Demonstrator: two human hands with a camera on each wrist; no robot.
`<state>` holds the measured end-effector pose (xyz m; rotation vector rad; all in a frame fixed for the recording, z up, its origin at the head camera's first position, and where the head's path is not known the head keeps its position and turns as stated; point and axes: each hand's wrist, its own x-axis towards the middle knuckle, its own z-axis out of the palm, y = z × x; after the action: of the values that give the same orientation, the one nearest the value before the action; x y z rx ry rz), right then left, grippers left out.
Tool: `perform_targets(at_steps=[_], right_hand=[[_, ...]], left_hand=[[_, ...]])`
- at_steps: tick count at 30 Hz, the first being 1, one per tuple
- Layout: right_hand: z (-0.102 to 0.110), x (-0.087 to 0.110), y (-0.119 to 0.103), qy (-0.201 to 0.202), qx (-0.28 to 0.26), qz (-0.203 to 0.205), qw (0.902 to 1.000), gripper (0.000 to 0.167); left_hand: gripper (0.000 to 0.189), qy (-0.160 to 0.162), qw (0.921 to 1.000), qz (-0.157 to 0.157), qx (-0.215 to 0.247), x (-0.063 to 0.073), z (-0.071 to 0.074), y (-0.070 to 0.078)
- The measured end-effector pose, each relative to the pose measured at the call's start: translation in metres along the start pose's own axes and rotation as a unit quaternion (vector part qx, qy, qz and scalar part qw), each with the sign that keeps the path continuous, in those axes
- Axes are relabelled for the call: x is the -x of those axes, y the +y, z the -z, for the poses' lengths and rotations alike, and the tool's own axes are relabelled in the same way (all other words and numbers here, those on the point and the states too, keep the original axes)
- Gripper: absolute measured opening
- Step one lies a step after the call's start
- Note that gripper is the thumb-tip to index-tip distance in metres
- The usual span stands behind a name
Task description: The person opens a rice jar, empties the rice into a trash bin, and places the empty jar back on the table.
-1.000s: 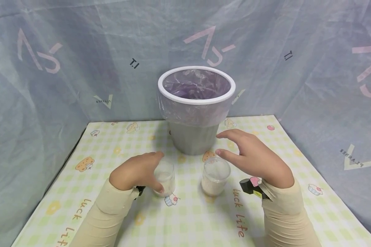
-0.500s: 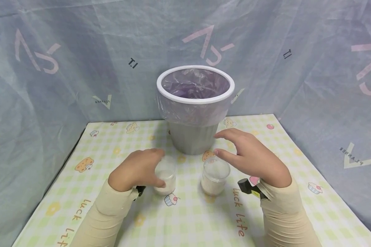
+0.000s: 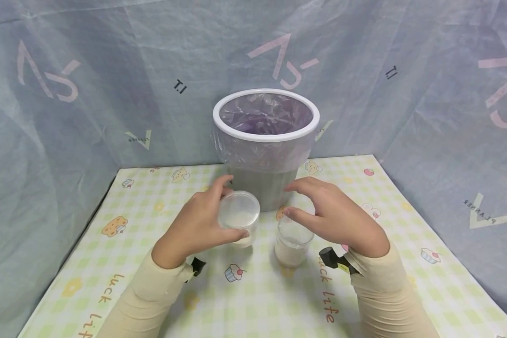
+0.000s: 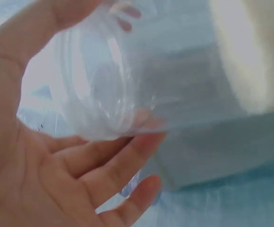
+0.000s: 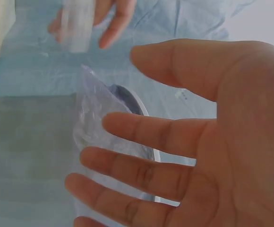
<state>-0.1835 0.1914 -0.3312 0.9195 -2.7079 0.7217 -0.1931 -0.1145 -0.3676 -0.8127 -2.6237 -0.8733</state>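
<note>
My left hand [image 3: 198,225] grips a clear jar [image 3: 239,211], its thumb on the near side and fingers round the far side. The jar has a clear lid and whitish contents at its bottom, and appears raised off the table. In the left wrist view the contents [image 4: 257,52] show at the right, away from my palm. A similar clear jar [image 3: 293,246] stands on the tablecloth to the right. Beside and above that jar my right hand [image 3: 338,216] hovers, thumb and fingers spread. Its fingers [image 5: 151,135] hold nothing in the right wrist view.
Behind the jars stands a grey bin [image 3: 262,180] with a white rim [image 3: 265,138] and a clear plastic liner. A green-and-white checked tablecloth [image 3: 253,305] covers the table. Grey-blue cloth [image 3: 152,56] hangs at the back and sides.
My left hand has taken hold of the left jar, lifted it and moved it right and toward the bin. My right hand has shifted slightly left, while the other jar stays put.
</note>
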Motion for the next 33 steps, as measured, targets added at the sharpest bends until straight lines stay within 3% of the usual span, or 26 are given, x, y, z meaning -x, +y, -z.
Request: perform_targets(at_steps=[4, 8, 13, 20, 26, 33], right_hand=[[-0.003, -0.001, -0.004, 0.005, -0.014, -0.005, 0.9999, 0.054], [-0.007, -0.002, -0.009, 0.014, -0.034, -0.008, 0.9993, 0.059], [-0.016, -0.007, -0.018, 0.003, -0.076, -0.024, 0.9968, 0.067], [-0.028, -0.012, -0.024, -0.014, -0.103, -0.016, 0.9944, 0.07], [-0.035, -0.012, -0.027, -0.019, -0.13, -0.021, 0.9911, 0.072], [-0.039, -0.013, -0.03, -0.007, -0.095, 0.002, 0.9955, 0.087]], left_hand=[[0.119, 0.013, 0.9973, 0.016, 0.071, 0.0, -0.004, 0.008], [0.121, 0.024, 0.9944, 0.021, 0.101, 0.0, -0.009, 0.015], [0.121, 0.045, 0.995, 0.006, 0.089, -0.001, -0.015, 0.021], [0.12, 0.063, 0.9934, -0.022, 0.093, -0.001, -0.019, 0.026], [0.117, 0.069, 0.9936, -0.015, 0.088, 0.002, -0.02, 0.031], [0.115, 0.087, 0.9936, -0.029, 0.066, 0.005, -0.024, 0.033]])
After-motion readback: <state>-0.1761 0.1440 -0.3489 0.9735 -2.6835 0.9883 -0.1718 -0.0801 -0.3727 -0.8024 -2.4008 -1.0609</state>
